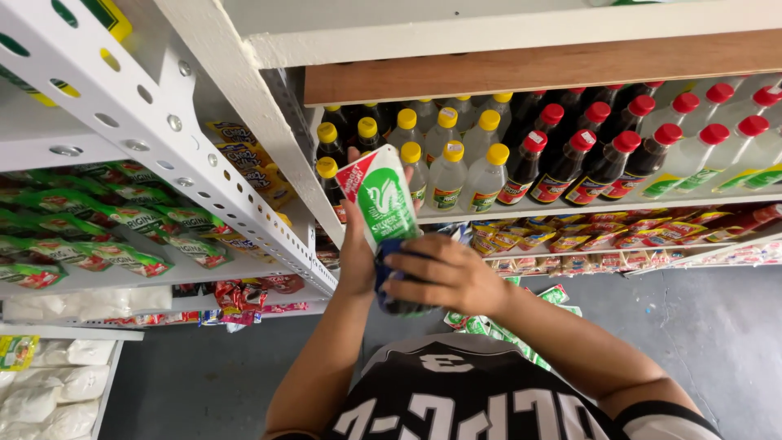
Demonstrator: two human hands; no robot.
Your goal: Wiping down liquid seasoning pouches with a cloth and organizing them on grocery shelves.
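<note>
I hold a soft green, white and red pouch [381, 198] upright in front of the shelves. My left hand [355, 257] grips it from behind, fingertips showing above its top edge. My right hand [444, 275] presses a dark blue cloth [393, 277] against the pouch's lower part. Just behind the pouch stand yellow-capped bottles [450, 167], some clear and some dark, on a white shelf [570, 208].
Red-capped dark and clear bottles [643, 155] fill the shelf's right side. Small sachet packs [570, 236] lie on the shelf below. A perforated white upright [163, 130] crosses at left, with green snack packs [106, 236] beyond it and white bags [49, 383] lower left. Grey floor lies beneath.
</note>
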